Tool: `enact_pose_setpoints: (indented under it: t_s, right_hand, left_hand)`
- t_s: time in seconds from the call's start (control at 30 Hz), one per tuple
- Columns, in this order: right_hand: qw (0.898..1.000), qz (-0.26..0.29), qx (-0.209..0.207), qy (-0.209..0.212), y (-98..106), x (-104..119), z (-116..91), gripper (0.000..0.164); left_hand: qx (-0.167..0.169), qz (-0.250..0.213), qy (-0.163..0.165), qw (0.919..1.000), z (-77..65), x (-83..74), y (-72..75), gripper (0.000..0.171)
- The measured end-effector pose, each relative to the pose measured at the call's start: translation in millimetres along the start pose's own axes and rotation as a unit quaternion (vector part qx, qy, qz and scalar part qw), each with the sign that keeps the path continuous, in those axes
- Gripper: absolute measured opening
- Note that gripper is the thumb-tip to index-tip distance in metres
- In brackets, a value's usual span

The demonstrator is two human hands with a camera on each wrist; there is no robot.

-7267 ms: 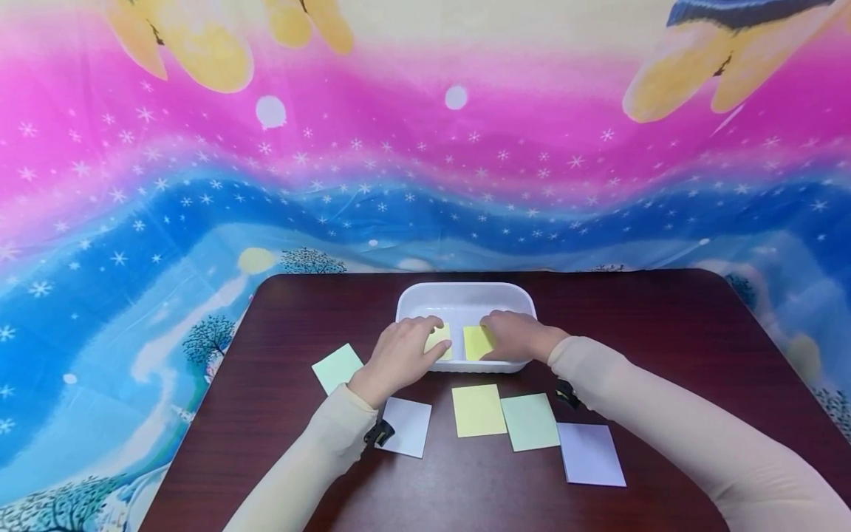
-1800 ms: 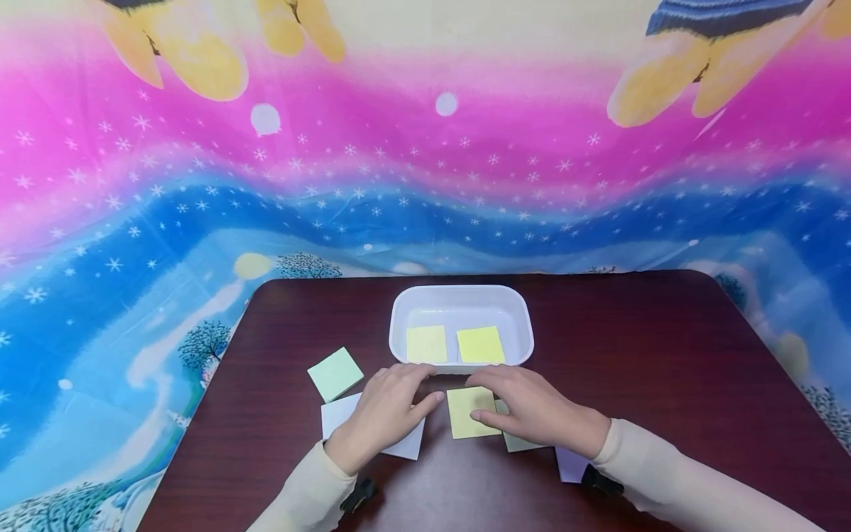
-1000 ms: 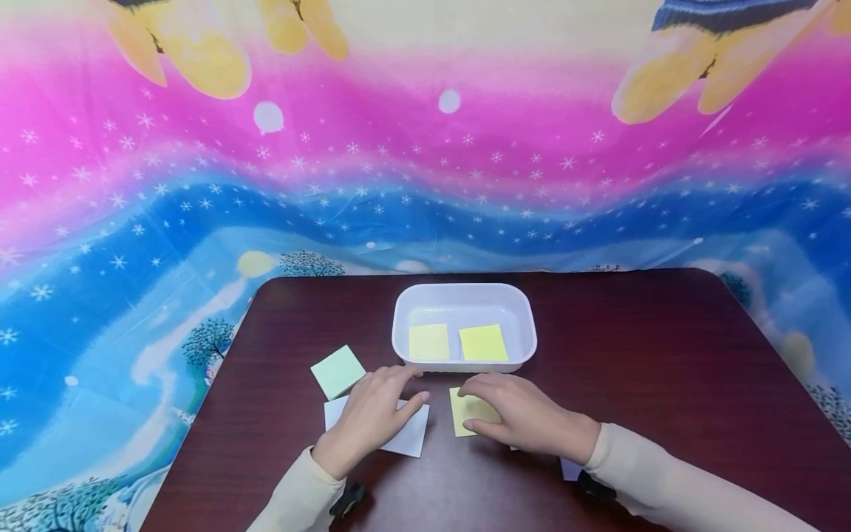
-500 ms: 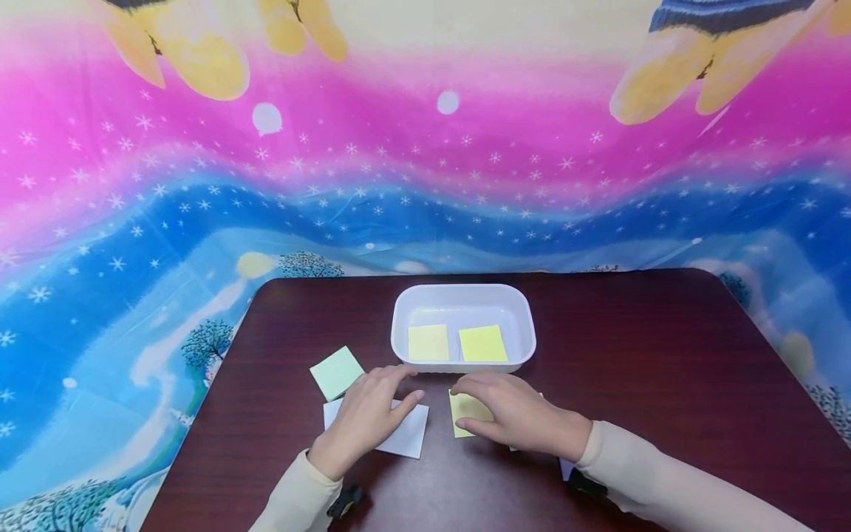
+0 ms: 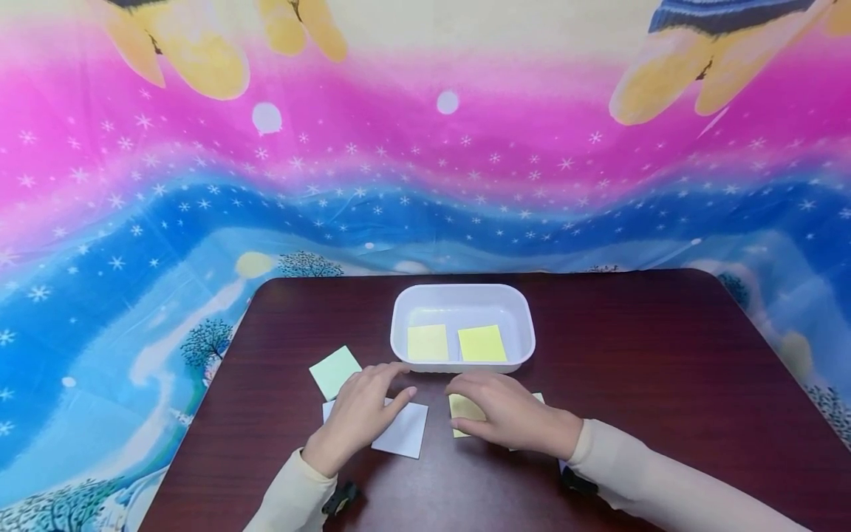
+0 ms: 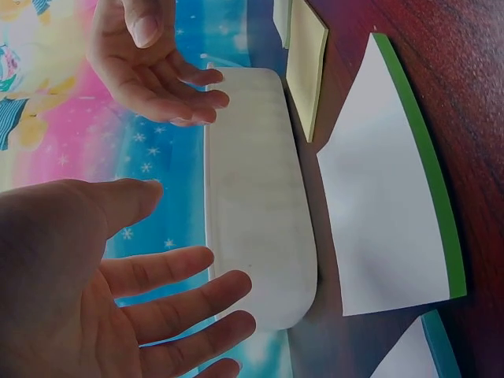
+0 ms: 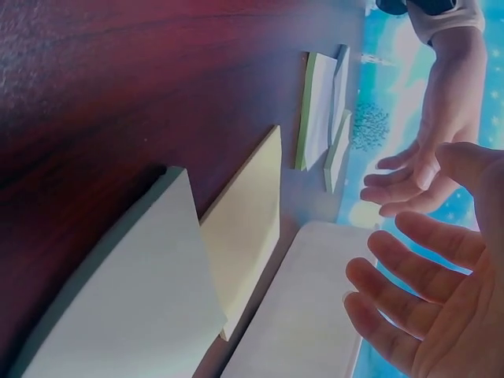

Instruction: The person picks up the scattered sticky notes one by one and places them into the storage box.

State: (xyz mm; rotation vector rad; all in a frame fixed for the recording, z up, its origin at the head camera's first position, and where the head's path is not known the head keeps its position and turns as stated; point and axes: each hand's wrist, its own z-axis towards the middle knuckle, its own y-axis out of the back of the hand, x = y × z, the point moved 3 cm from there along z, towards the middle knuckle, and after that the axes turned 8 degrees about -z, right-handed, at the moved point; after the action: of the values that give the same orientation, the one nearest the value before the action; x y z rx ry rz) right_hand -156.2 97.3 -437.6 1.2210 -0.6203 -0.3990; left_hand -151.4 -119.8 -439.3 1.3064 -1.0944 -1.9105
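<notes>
In the head view, my left hand [image 5: 362, 410] hovers over a whitish sticky note pad [image 5: 402, 432], fingers spread and holding nothing. The left wrist view shows that pad with a green side edge [image 6: 425, 165]. My right hand [image 5: 508, 414] is loosely bent above a pale yellow pad [image 5: 462, 421] and covers most of a light green pad [image 5: 539, 397] beside it. In the right wrist view its fingers [image 7: 425, 228] are apart, with nothing between them. Two yellow pads, one pale [image 5: 428, 343] and one bright [image 5: 482, 344], lie inside a white plastic tray [image 5: 525, 325].
A mint green pad [image 5: 335, 372] lies left of the tray, partly beside another whitish pad edge [image 5: 327, 411]. A lavender pad is nearly hidden under the right wrist. The dark wooden table [image 5: 631, 347] backs onto a printed cloth [image 5: 425, 170].
Earlier both hands were inside the tray at the two yellow pads. They have let go and drawn back toward me over the nearer pads, lately drifting slightly left.
</notes>
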Motion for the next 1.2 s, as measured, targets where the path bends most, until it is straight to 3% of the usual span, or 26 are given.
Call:
enact_pose_setpoints:
  t_s: [0.67,1.2]
  right_hand:
    - [1.000,-0.002,-0.009,0.007,-9,4,8,0.040]
    - [1.000,-0.006,0.004,0.005,-14,6,14,0.041]
  left_hand:
    - [-0.022,0.001,0.028,0.9994,-0.5,19.8,9.2,0.040]
    - [-0.013,0.002,0.069,0.9975,-2.8,39.0,14.3,0.042]
